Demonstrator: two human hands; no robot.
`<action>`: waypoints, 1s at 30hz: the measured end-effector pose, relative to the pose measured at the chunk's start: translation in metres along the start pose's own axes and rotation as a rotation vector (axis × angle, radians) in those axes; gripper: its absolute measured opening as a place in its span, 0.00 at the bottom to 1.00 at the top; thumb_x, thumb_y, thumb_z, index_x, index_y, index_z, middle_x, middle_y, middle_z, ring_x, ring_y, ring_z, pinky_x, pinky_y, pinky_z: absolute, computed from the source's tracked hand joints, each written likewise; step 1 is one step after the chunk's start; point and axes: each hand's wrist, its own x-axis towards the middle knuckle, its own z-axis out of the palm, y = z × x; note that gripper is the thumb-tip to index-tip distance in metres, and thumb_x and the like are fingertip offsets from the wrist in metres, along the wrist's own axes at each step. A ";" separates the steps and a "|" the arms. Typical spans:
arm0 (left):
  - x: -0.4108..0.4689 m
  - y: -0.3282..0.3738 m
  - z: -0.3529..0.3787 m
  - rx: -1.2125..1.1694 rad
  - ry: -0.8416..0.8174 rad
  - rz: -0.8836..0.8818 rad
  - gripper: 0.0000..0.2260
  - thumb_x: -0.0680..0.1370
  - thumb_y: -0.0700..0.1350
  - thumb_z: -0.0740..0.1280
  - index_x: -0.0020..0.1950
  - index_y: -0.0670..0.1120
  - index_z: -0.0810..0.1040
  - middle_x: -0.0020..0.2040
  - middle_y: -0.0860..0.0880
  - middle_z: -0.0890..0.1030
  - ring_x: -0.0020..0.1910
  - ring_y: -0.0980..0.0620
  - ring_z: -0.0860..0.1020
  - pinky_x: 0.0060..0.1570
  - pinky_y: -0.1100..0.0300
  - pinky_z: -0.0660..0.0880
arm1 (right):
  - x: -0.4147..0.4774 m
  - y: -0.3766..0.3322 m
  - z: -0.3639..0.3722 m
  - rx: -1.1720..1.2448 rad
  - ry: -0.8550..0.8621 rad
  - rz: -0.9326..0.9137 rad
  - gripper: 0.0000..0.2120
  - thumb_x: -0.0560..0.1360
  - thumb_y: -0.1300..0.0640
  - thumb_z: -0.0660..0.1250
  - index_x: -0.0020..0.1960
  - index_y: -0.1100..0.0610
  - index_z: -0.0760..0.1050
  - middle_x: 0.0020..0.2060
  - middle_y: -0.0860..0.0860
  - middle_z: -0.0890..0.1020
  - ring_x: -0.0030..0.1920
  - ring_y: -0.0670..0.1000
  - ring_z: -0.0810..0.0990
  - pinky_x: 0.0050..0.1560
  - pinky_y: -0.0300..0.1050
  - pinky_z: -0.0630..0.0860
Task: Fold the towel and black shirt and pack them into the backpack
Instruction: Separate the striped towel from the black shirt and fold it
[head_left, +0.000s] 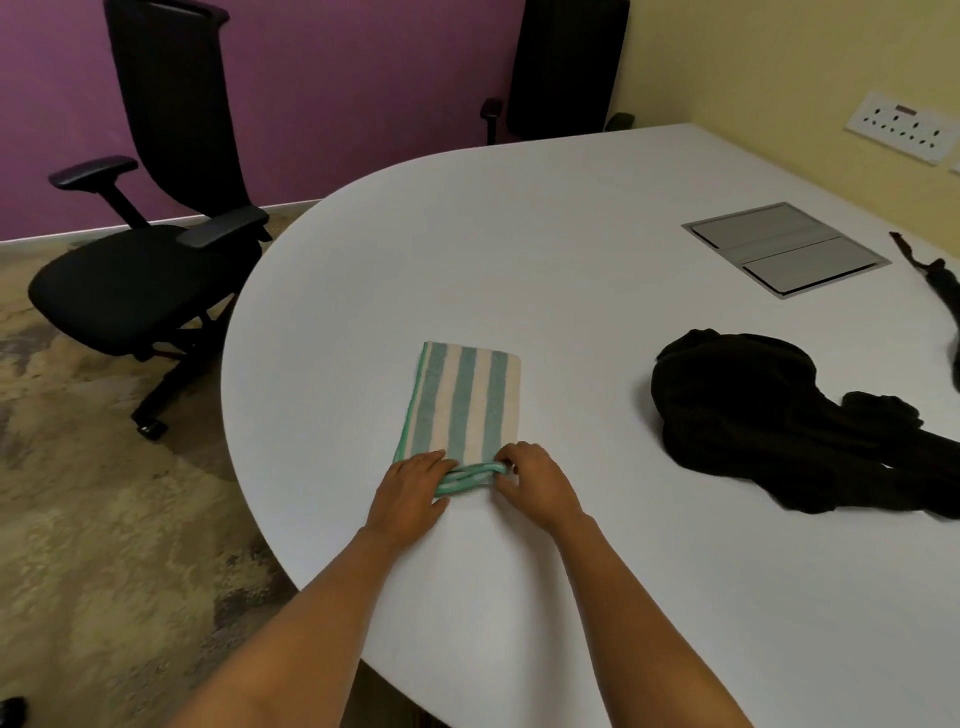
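1. The left hand (413, 488) is lying on the near left corner of the towel (462, 405), fingers nearly flat and close together, tips tucked over the stacked near edge.
2. The right hand (535, 480) is curling its fingers around the near right corner, pinching the layered edge.
3. The towel, folded into a narrow striped strip, is lying lengthwise on the white table (571, 234), running away from the person.
4. The black shirt (769, 415) is sitting crumpled well to the right, apart from the towel.
5. Bare tabletop is stretching beyond the towel; the table's curved edge is running to its left, with an office chair (150, 249) past it.
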 end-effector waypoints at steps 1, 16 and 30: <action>0.000 0.003 -0.005 -0.047 -0.008 -0.036 0.21 0.70 0.41 0.72 0.62 0.47 0.78 0.60 0.46 0.80 0.58 0.45 0.79 0.57 0.56 0.73 | 0.000 -0.003 -0.004 0.082 0.045 0.015 0.10 0.74 0.55 0.66 0.53 0.59 0.77 0.48 0.54 0.79 0.50 0.52 0.73 0.46 0.43 0.70; 0.077 0.005 -0.098 -0.662 -0.235 -0.248 0.10 0.75 0.50 0.70 0.53 0.48 0.82 0.49 0.50 0.81 0.48 0.53 0.78 0.44 0.66 0.73 | 0.013 0.001 -0.047 0.519 0.139 0.152 0.12 0.71 0.52 0.73 0.55 0.52 0.80 0.47 0.46 0.83 0.45 0.44 0.79 0.46 0.37 0.72; 0.098 -0.007 -0.060 -0.953 -0.013 -0.454 0.15 0.78 0.52 0.66 0.58 0.44 0.78 0.52 0.46 0.81 0.50 0.48 0.79 0.43 0.60 0.76 | 0.060 0.003 -0.034 0.663 0.352 0.348 0.14 0.77 0.47 0.65 0.56 0.56 0.76 0.47 0.50 0.81 0.48 0.51 0.79 0.46 0.42 0.75</action>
